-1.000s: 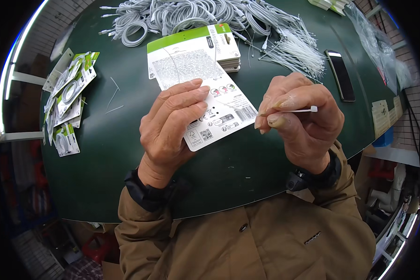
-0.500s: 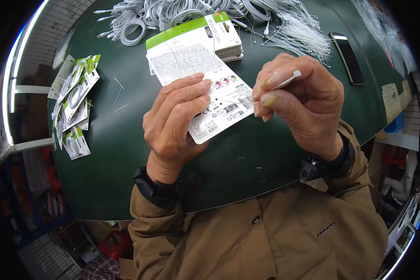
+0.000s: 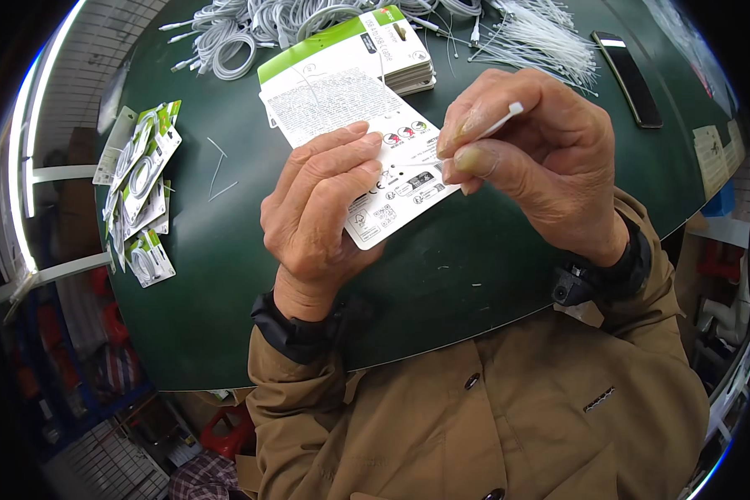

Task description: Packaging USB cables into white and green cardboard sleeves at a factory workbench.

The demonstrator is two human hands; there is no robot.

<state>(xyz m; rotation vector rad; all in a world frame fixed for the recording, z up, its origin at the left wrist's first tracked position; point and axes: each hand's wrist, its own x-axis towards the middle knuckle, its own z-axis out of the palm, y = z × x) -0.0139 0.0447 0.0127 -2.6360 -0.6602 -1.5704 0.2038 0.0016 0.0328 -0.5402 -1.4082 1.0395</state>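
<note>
My left hand (image 3: 321,196) is closed on a white and green cardboard packaging card (image 3: 342,104), fingers lying across its printed face and the thumb hidden beneath. Over the card's right edge, my right hand (image 3: 542,154) pinches a white cable tie (image 3: 502,122) between thumb and forefinger. The tie's square head sticks up past the fingertips, and its thin end runs toward small holes in the card near my left fingertips. Whether the end passes through a hole I cannot tell. Another thin white strand (image 3: 306,82) shows at the card's upper part.
Stacked cards (image 3: 412,71) lie just beyond. Coiled grey-white cables (image 3: 233,54) and a heap of loose cable ties (image 3: 550,46) fill the far side. Carded cables (image 3: 142,183) are piled left, near cut tie pieces (image 3: 218,167). A phone (image 3: 629,79) lies right on the dark green table (image 3: 250,333).
My right hand has shifted slightly left and up, its pinched cable tie now closer to my left fingertips. The view has moved a little. Both grips stay the same.
</note>
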